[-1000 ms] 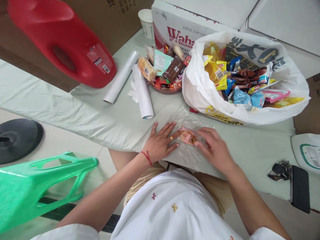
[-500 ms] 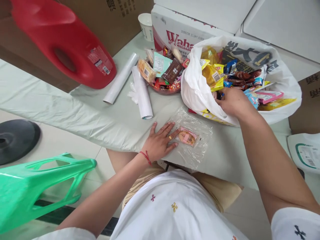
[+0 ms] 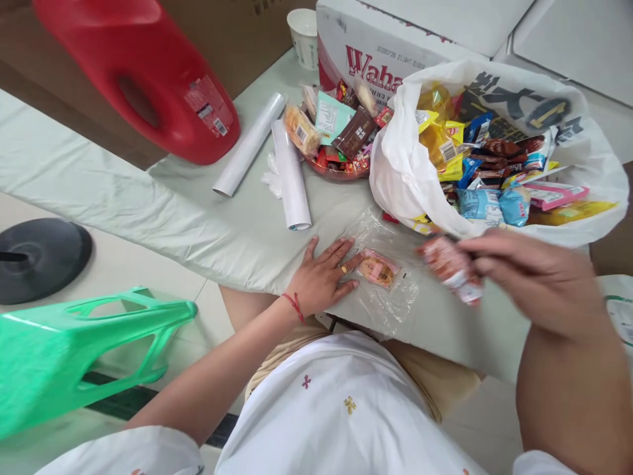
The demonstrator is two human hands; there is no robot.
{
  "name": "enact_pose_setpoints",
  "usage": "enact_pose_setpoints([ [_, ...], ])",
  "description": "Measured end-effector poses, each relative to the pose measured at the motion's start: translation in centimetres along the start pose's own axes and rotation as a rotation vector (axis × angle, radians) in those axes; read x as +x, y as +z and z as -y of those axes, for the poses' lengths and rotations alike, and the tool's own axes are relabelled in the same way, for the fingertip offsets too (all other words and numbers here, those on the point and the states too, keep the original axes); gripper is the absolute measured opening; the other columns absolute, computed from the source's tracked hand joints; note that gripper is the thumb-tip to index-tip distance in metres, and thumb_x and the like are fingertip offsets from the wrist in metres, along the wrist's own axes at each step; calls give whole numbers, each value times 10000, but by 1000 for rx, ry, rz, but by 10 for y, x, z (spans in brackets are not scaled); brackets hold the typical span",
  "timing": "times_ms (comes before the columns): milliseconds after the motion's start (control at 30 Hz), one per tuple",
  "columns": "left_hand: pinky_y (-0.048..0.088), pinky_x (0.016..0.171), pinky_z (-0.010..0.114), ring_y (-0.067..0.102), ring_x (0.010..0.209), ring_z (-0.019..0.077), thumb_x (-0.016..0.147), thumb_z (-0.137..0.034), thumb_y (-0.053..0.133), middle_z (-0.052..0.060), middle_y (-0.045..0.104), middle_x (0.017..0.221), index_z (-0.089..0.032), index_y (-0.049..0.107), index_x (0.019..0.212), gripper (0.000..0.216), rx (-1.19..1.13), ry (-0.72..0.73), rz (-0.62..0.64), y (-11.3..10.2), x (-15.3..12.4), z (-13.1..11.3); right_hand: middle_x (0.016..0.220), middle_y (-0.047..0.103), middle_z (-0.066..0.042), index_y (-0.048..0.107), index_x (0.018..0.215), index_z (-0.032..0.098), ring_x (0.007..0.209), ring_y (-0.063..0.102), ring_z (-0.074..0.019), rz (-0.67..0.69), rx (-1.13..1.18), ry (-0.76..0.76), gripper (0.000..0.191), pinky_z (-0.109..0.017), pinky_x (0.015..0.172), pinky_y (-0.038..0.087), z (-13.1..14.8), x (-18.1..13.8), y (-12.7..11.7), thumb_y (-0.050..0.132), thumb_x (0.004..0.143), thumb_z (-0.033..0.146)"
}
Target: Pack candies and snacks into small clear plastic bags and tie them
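Note:
My left hand (image 3: 324, 274) lies flat with fingers spread on the table cover, its fingertips at the edge of a clear plastic bag (image 3: 398, 307). A wrapped biscuit (image 3: 378, 268) in pink-printed film lies in or on this bag; I cannot tell which. Between the thumb and fingers of my right hand (image 3: 537, 277) is a small red-and-white snack packet (image 3: 451, 269), blurred by motion, held in the air right of the clear bag. Just beyond it stands a white plastic bag (image 3: 403, 178), wide at the mouth and full of wrapped snacks.
A bowl (image 3: 341, 175) heaped with sweets stands behind two white rolls (image 3: 291, 178). Further back are a red jug (image 3: 163, 86), a paper cup (image 3: 302, 39) and a printed carton (image 3: 363, 59). On the floor at left are a green stool (image 3: 64, 356) and a black round base (image 3: 44, 260).
My right hand has come out of the white bag toward me, bringing the red-and-white packet with it. My left hand stays on the table; the view has shifted slightly.

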State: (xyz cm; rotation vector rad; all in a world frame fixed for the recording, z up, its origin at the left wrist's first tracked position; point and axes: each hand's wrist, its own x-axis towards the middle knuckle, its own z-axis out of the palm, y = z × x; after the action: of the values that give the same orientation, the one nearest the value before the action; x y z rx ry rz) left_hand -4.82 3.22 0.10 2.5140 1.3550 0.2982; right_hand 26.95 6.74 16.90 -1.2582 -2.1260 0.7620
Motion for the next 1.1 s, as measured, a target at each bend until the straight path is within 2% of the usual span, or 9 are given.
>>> enact_pose_setpoints([
  [100,36,1264,675,338,1561,317,1051,-579,383,113,299,1703,-299,320,1637,653,0,-8,4,0,0,-1,832,674,-46,725,1292,297,769,634,-181,304,18,-180,316,-304,667,490,-4,5,42,543,1034,281],
  [233,42,1269,666,362,1546,342,1028,-612,416,149,332,1685,-241,241,1665,758,-12,-6,-9,0,-1,-1,856,669,-46,693,1335,280,818,630,-186,376,30,-252,356,-317,744,512,-36,21,84,461,1066,288],
  [333,33,1269,661,364,1544,345,1022,-618,429,150,329,1686,-249,244,1665,765,-22,-3,-11,0,-1,0,949,693,-61,724,1285,293,919,650,-203,417,-30,-271,357,-371,849,538,-60,25,94,443,1065,290],
  [467,26,1267,659,381,1533,352,1024,-605,435,136,335,1687,-285,308,1646,710,-24,-3,-18,-1,0,-1,1297,635,-107,725,1265,278,1208,617,-238,256,-75,-228,318,-434,1016,529,-57,15,95,495,1049,315],
  [567,24,1267,658,372,1538,350,1027,-601,430,132,329,1691,-281,326,1640,699,-24,-6,-15,-2,0,-2,1311,630,-132,675,1332,261,1210,593,-288,83,-196,-173,363,-487,1031,522,-29,-4,105,598,1005,399],
  [667,22,1268,655,361,1544,344,1031,-603,416,131,319,1695,-284,313,1644,699,-25,-16,-9,-2,0,-2,1366,619,-157,625,1396,239,1233,555,-351,84,-359,-121,452,-552,1025,505,-9,-23,128,638,975,403],
  [900,17,1259,664,305,1569,364,994,-656,466,189,241,1713,-231,262,1659,815,-34,58,-3,-6,-12,9,1402,625,-96,611,1406,294,1309,543,-290,26,-241,-134,428,-537,1085,485,-36,-36,151,505,1012,166],
  [1000,72,1262,653,291,1572,372,961,-680,516,204,280,1699,-221,370,1613,811,-37,143,-41,-11,-29,14,1402,622,-89,607,1416,308,1312,543,-285,1,-193,-127,440,-539,1099,484,-41,-37,153,513,1008,171],
  [1100,122,1283,599,383,1527,324,986,-556,571,139,476,1612,-259,603,1427,532,-45,262,-83,-15,-45,12,1410,618,-85,613,1414,306,1325,533,-283,-26,-173,-122,443,-541,1117,474,-41,-39,156,506,1007,168],
])
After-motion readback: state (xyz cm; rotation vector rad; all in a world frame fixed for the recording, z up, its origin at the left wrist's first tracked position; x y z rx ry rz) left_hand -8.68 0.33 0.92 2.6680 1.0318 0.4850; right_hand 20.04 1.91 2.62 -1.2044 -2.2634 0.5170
